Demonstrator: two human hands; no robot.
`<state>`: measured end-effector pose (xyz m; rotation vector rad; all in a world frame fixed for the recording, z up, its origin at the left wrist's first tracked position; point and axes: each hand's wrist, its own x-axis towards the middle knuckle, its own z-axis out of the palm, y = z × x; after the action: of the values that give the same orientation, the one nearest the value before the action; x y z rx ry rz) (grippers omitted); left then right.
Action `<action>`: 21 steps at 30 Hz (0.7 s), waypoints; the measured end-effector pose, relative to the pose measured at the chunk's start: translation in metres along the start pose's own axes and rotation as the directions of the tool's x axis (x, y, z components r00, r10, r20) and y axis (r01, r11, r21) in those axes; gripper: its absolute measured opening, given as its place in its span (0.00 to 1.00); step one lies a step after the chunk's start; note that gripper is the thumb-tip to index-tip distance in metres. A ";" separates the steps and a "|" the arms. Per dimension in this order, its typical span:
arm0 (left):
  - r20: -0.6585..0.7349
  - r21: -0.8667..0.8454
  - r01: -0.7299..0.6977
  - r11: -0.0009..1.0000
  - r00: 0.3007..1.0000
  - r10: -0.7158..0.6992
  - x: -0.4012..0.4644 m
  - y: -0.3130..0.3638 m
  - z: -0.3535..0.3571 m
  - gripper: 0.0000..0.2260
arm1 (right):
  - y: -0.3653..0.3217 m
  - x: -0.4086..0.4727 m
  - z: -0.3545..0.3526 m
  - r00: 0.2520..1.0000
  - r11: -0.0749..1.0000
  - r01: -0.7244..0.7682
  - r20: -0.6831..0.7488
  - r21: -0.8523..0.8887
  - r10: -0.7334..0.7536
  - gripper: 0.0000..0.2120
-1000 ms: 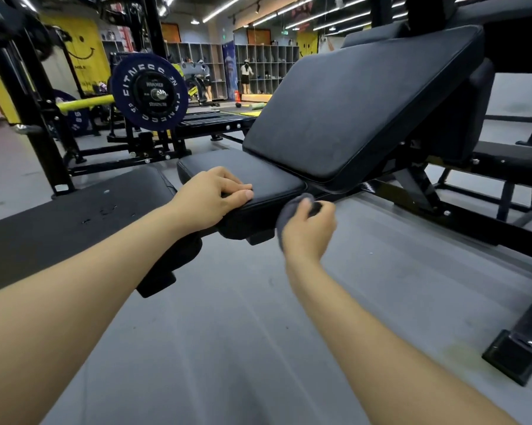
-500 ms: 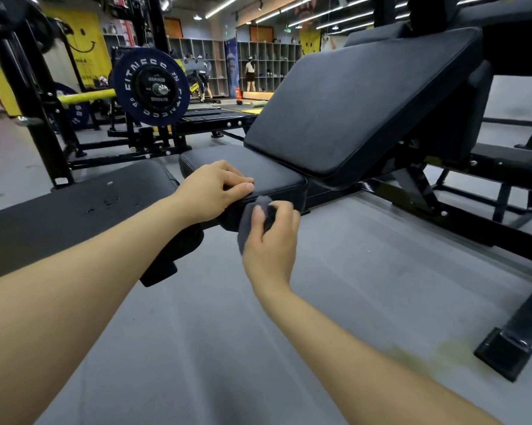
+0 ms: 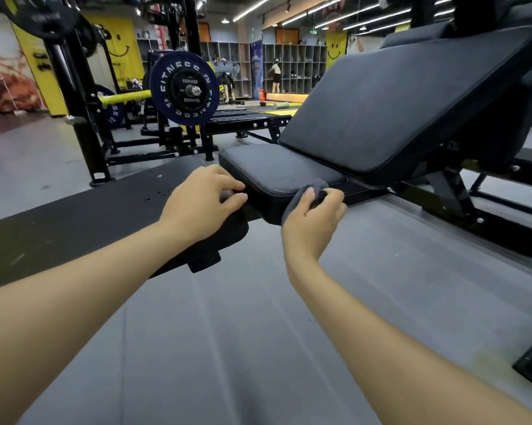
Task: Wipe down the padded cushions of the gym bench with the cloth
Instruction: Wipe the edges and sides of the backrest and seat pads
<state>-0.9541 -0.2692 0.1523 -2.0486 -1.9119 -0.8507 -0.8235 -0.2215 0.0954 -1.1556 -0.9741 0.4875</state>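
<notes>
My right hand is pinching the cloth against the seat cushion edge, while at nine o'clock my left hand is gripping its corner, fingers curled

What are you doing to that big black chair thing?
A person is cleaning a gym bench. Their right hand grips a grey cloth and presses it against the near edge of the small seat cushion. Their left hand rests on that cushion's left corner, fingers curled over its edge. The big tilted back cushion just behind has no hand on it right now. A barbell with a blue weight plate sits on a rack in the background.
</notes>
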 end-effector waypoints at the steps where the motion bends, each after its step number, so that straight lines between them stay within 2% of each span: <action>1: 0.006 -0.014 0.002 1.000 1.000 -0.002 -0.003 -0.001 -0.001 0.13 | -0.001 -0.007 0.001 0.998 0.999 0.042 0.038 -0.019 -0.041 0.09; 6: 0.026 -0.062 0.016 0.998 1.000 -0.014 -0.010 -0.003 -0.004 0.12 | -0.002 -0.025 -0.005 0.953 0.969 0.233 0.220 -0.082 -0.210 0.07; 8: 0.029 -0.084 0.020 0.996 0.999 -0.018 -0.011 -0.004 -0.004 0.10 | -0.013 -0.031 -0.005 0.890 0.916 0.391 0.288 -0.087 -0.352 0.06; 10: 0.009 -0.097 0.016 0.995 1.000 -0.016 -0.013 -0.004 -0.004 0.09 | -0.026 -0.034 0.005 0.785 0.784 0.600 0.301 -0.158 -0.541 0.04; 11: 0.000 -0.106 0.020 0.994 1.000 -0.020 -0.013 -0.004 -0.004 0.08 | -0.030 -0.032 0.012 0.750 0.719 0.657 0.295 -0.229 -0.591 0.04; 13: -0.009 -0.135 0.027 0.990 1.000 -0.029 -0.015 -0.003 -0.004 0.09 | -0.026 -0.022 0.017 0.704 0.590 0.706 0.297 -0.390 -0.645 0.05; 16: -0.004 -0.145 0.026 0.989 1.000 -0.027 -0.016 -0.004 -0.003 0.10 | 0.003 -0.009 0.004 0.521 0.324 0.816 0.365 -0.479 -0.772 0.08; 18: -0.013 -0.137 0.029 0.990 0.999 -0.031 -0.016 -0.004 -0.002 0.11 | 0.019 -0.004 -0.007 0.446 0.266 0.859 0.384 -0.437 -0.809 0.08; 21: -0.031 -0.113 0.048 0.992 0.998 -0.052 -0.017 -0.001 -0.002 0.11 | 0.036 0.004 -0.019 0.433 0.275 0.878 0.408 -0.391 -0.804 0.09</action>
<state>-0.9556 -0.2839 0.1444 -2.0418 -1.9460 -1.0197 -0.8004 -0.2156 0.0624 -0.8961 -1.7709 -0.7004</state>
